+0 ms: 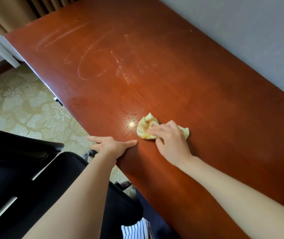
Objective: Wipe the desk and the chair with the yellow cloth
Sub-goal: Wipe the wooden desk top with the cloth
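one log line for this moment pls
step: wiping desk | right hand: presses cloth on desk | left hand: rests on desk edge | chair: beside desk, no hand on it

The cloth (146,129) lies on the counter (172,75) under the right grip (170,140); left grip (113,145) on its near edge; chair (25,169) stands left.
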`<action>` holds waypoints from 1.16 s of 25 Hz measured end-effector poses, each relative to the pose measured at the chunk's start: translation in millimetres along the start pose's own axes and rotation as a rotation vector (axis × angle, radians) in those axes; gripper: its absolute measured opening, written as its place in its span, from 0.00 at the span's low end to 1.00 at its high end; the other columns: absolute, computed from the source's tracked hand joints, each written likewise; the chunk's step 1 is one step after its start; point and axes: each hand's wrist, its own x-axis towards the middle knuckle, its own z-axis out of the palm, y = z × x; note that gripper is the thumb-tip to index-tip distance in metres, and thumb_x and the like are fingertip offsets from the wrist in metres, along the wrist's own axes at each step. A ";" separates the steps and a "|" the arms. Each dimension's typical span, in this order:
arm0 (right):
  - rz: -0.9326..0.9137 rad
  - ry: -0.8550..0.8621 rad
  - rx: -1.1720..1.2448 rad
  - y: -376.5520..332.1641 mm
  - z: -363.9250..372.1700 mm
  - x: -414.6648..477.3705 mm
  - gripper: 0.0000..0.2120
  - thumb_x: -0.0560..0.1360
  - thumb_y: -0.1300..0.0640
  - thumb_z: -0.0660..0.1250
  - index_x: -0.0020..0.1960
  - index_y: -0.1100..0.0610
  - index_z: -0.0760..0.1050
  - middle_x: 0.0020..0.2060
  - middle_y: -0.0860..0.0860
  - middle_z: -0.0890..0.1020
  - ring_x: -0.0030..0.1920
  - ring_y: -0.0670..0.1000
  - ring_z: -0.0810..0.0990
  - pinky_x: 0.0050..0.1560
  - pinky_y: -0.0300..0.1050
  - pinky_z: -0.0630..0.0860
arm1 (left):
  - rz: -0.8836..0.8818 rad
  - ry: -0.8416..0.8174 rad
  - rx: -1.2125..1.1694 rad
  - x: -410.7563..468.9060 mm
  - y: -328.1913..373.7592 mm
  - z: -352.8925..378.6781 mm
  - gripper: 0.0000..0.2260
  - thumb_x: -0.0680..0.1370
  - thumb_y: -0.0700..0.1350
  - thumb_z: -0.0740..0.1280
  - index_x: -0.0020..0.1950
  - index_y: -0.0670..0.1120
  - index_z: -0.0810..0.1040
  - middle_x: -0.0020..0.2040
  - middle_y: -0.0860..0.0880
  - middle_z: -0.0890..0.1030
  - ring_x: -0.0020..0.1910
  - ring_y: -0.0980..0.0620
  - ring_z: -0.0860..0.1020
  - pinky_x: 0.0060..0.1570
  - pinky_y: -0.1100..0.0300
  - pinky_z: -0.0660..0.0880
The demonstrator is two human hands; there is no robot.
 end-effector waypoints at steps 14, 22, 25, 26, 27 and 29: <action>-0.435 -0.213 -0.276 57.5 -45.1 72.3 0.14 0.69 0.66 0.72 0.53 0.56 0.82 0.48 0.51 0.84 0.40 0.55 0.78 0.35 0.49 0.79 | -0.006 -0.027 -0.010 -6.4 2.3 2.1 0.71 0.58 0.61 0.80 0.70 0.39 0.23 0.74 0.36 0.51 0.67 0.39 0.65 0.63 0.46 0.71; 0.341 0.112 -0.118 31.6 1.3 100.7 0.18 0.78 0.67 0.59 0.61 0.53 0.78 0.55 0.49 0.81 0.55 0.53 0.71 0.53 0.46 0.72 | -0.017 -0.008 0.029 -5.9 2.0 3.8 0.71 0.58 0.64 0.78 0.70 0.37 0.24 0.71 0.37 0.57 0.64 0.39 0.68 0.62 0.47 0.72; 0.302 0.066 -0.102 22.1 4.1 81.9 0.17 0.77 0.66 0.61 0.62 0.53 0.77 0.56 0.49 0.81 0.54 0.52 0.72 0.53 0.44 0.72 | -0.040 -0.004 0.004 -9.5 1.1 5.9 0.70 0.59 0.63 0.78 0.71 0.38 0.25 0.74 0.37 0.53 0.69 0.39 0.63 0.67 0.46 0.66; 0.268 0.036 -0.106 21.1 2.3 76.2 0.17 0.77 0.66 0.61 0.62 0.53 0.77 0.56 0.49 0.81 0.54 0.52 0.72 0.52 0.43 0.71 | -0.044 -0.007 -0.022 -10.4 1.1 6.4 0.70 0.59 0.62 0.79 0.71 0.38 0.25 0.75 0.38 0.50 0.71 0.40 0.61 0.69 0.46 0.64; 0.239 0.009 -0.109 20.3 0.0 70.1 0.17 0.77 0.66 0.61 0.63 0.53 0.77 0.57 0.50 0.81 0.54 0.51 0.71 0.52 0.42 0.70 | -0.044 -0.007 -0.054 -11.3 0.8 6.5 0.69 0.59 0.61 0.79 0.72 0.39 0.25 0.76 0.39 0.48 0.74 0.41 0.57 0.70 0.45 0.61; 0.191 -0.029 -0.102 17.5 -1.9 56.1 0.18 0.77 0.66 0.61 0.62 0.54 0.77 0.57 0.50 0.81 0.53 0.51 0.71 0.51 0.41 0.69 | -0.039 0.000 -0.098 -13.8 -0.9 5.9 0.69 0.59 0.59 0.80 0.72 0.41 0.26 0.78 0.42 0.42 0.76 0.42 0.50 0.73 0.44 0.55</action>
